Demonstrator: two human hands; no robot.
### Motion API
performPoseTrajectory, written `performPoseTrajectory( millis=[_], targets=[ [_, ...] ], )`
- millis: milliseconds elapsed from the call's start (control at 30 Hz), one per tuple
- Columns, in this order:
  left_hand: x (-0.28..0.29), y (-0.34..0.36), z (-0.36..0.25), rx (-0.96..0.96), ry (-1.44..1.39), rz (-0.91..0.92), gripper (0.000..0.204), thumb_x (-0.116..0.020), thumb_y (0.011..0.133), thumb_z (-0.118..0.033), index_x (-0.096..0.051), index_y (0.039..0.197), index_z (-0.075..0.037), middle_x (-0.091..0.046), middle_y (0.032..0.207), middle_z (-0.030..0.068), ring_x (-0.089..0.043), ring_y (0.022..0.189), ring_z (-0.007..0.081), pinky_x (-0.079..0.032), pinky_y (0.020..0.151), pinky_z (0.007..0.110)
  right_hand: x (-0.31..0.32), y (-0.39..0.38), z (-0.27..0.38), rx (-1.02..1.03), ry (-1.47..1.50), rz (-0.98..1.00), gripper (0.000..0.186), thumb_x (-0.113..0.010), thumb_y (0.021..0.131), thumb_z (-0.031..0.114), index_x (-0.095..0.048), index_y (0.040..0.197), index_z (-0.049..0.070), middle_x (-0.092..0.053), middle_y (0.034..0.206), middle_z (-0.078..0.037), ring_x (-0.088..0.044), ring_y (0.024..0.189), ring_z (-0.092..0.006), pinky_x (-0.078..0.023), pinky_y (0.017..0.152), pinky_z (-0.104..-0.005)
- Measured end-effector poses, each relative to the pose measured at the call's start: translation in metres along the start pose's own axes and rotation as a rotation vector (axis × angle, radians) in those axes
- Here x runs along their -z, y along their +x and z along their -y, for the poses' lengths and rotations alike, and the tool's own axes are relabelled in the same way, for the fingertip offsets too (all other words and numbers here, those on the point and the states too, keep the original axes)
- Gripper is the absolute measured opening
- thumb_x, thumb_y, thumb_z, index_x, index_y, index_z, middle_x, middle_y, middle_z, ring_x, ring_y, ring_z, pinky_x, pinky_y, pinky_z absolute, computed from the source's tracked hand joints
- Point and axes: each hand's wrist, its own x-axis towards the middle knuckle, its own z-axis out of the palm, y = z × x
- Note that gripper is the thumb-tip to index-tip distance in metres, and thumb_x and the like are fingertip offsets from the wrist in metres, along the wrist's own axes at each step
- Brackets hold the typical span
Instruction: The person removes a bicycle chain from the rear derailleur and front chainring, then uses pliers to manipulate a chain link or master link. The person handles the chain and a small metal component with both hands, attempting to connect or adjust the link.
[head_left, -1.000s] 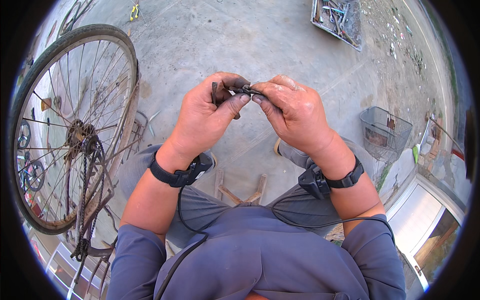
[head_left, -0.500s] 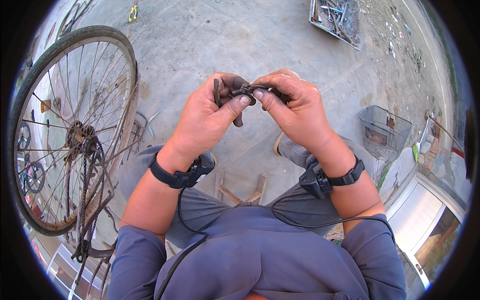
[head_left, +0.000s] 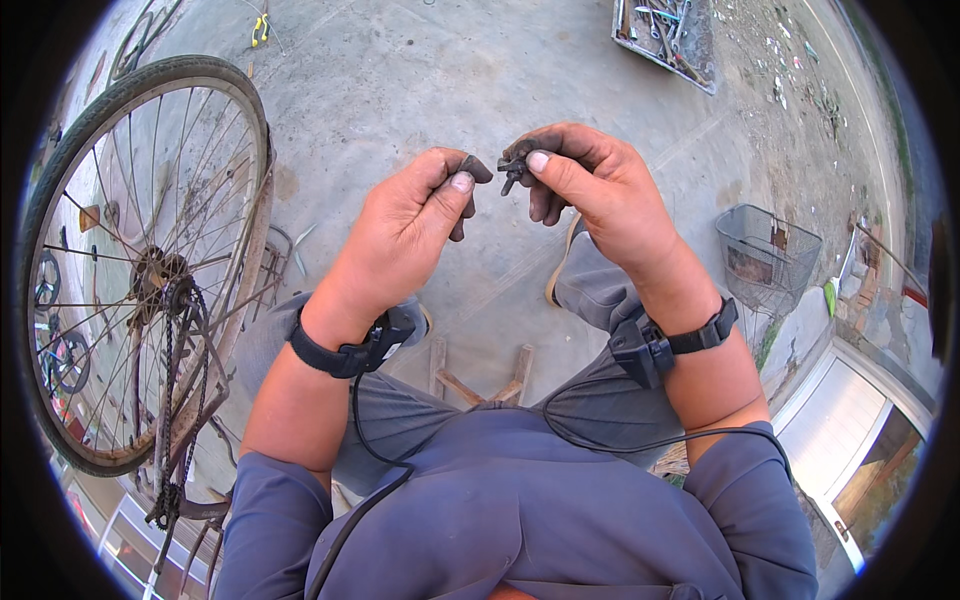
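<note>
Both hands are raised in front of me over the concrete floor, with a gap between them. My right hand (head_left: pixel 585 175) pinches a small dark, greasy metal part (head_left: pixel 513 166) between thumb and fingers; a short stem on it points down. The part's exact kind does not show. My left hand (head_left: pixel 420 210) is closed, thumb tip against the forefinger, and what it holds, if anything, is hidden. The fingertips of both hands are blackened. At my left stands an upturned bicycle, its rear wheel (head_left: pixel 150 265) and chain (head_left: pixel 168 385) nearest my left arm.
A tray of hand tools (head_left: pixel 665 35) lies far right, and yellow-handled pliers (head_left: pixel 261 30) lie far left. To the right is a wire basket (head_left: pixel 768 260) beside a white door (head_left: pixel 840 420). A wooden stool frame (head_left: pixel 470 385) shows between my legs.
My hands have drawn apart; before, they met around the dark part. It now shows in my right hand only. The dark strip that stuck up beside my left fingers is out of sight.
</note>
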Motion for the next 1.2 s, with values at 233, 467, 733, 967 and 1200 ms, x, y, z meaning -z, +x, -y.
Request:
performPoseTrajectory(
  millis=[233,467,733,967,1200],
  targets=[
    [0.001,0.0,0.002,-0.086,0.085,0.063,0.018,-0.056,0.103,-0.009,-0.065,0.114,0.001,-0.059,0.084,0.0026,-0.057,0.071,0.0097,-0.048,0.064,0.026,0.0,0.002,-0.003,-0.001,0.007,0.059,0.027,-0.064,0.102,0.024,-0.07,0.113,0.0,-0.068,0.086,-0.001,-0.061,0.074,-0.0083,-0.051,0.067,-0.0263],
    [0.001,-0.004,-0.004,0.014,0.107,0.116,0.02,-0.055,0.104,-0.011,-0.065,0.117,0.001,-0.059,0.079,0.0013,-0.056,0.067,0.0086,-0.048,0.061,0.026,-0.004,0.002,-0.007,0.003,-0.015,0.005,0.027,-0.064,0.102,0.025,-0.07,0.113,0.001,-0.072,0.091,-0.003,-0.064,0.078,-0.0087,-0.053,0.067,-0.0265],
    [-0.002,-0.002,-0.003,0.003,0.19,0.073,0.015,-0.059,0.102,-0.011,-0.067,0.11,-0.001,-0.057,0.069,0.0026,-0.054,0.062,0.01,-0.046,0.057,0.028,-0.007,0.002,-0.009,0.03,-0.031,0.015,0.025,-0.063,0.102,0.022,-0.071,0.114,0.001,-0.073,0.091,-0.004,-0.066,0.078,-0.0095,-0.054,0.066,-0.026],
    [-0.004,-0.002,-0.004,-0.021,0.247,0.031,0.012,-0.061,0.1,-0.01,-0.067,0.105,-0.001,-0.058,0.069,0.0056,-0.055,0.061,0.013,-0.046,0.057,0.03,-0.009,0.001,-0.012,0.041,-0.034,0.03,0.029,-0.064,0.102,0.021,-0.069,0.121,0.0,-0.072,0.094,-0.005,-0.066,0.079,-0.0109,-0.055,0.068,-0.0265],
    [-0.004,-0.001,-0.001,-0.017,0.276,0.032,0.011,-0.062,0.1,-0.011,-0.067,0.101,-0.001,-0.058,0.07,0.0066,-0.055,0.061,0.0157,-0.046,0.057,0.032,-0.01,-0.001,-0.014,0.166,-0.27,0.076,0.035,-0.064,0.099,0.011,-0.064,0.133,0.003,-0.066,0.102,-0.007,-0.065,0.079,-0.0118,-0.055,0.07,-0.0275]
  ],
)
